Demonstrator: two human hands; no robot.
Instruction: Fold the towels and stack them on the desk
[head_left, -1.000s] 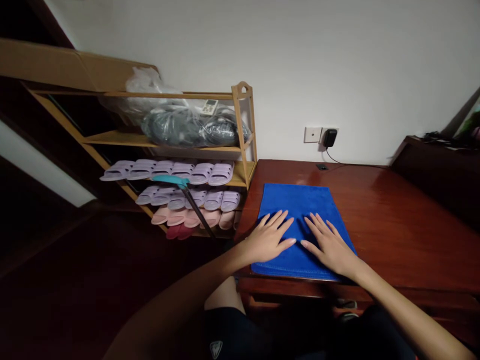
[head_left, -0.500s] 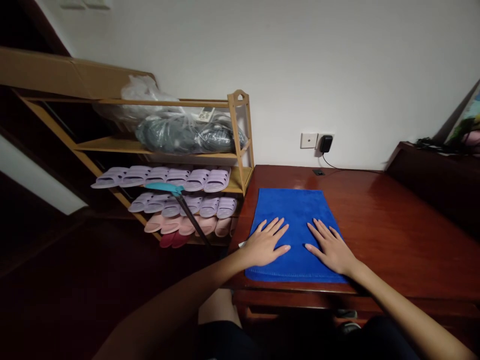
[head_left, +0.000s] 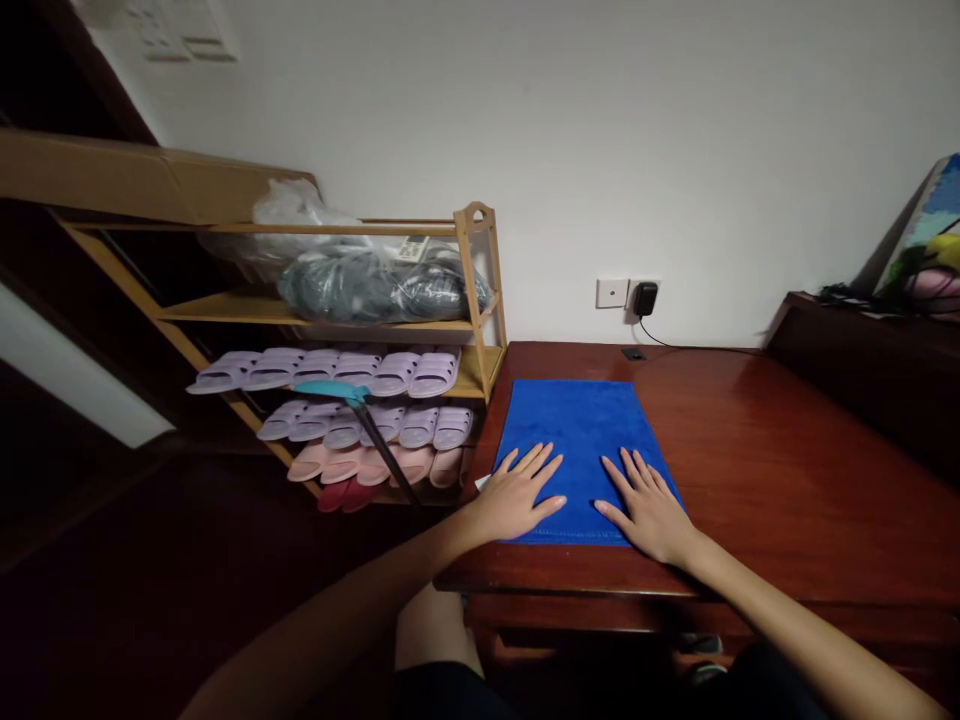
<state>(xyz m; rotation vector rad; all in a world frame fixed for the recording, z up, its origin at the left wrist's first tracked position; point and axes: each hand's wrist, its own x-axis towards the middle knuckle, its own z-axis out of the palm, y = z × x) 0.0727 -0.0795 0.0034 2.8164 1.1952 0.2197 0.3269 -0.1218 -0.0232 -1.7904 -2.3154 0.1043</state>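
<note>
A blue towel (head_left: 574, 425) lies flat on the reddish-brown wooden table (head_left: 787, 480), its stitched hem toward me and a little in from the front edge. My left hand (head_left: 517, 495) rests palm down on the towel's left side, fingers spread. On the right side lies my right hand (head_left: 649, 505), also palm down with fingers apart, its heel reaching past the towel's near right corner. A small white tag (head_left: 482, 482) sticks out at the left border beside my left hand. Neither hand grips anything.
Left of the table stands a wooden shoe rack (head_left: 480, 300) with rows of slippers (head_left: 435, 372) and plastic-wrapped bundles (head_left: 375, 285). A blue-topped pole (head_left: 386, 450) leans before it. Behind the table, a black adapter (head_left: 645, 298) is plugged into the wall, its cable running right.
The towel has slid away from the table's front edge, leaving a wider strip of wood there. Both hands stay flat on it. The camera view has tilted slightly upward.
</note>
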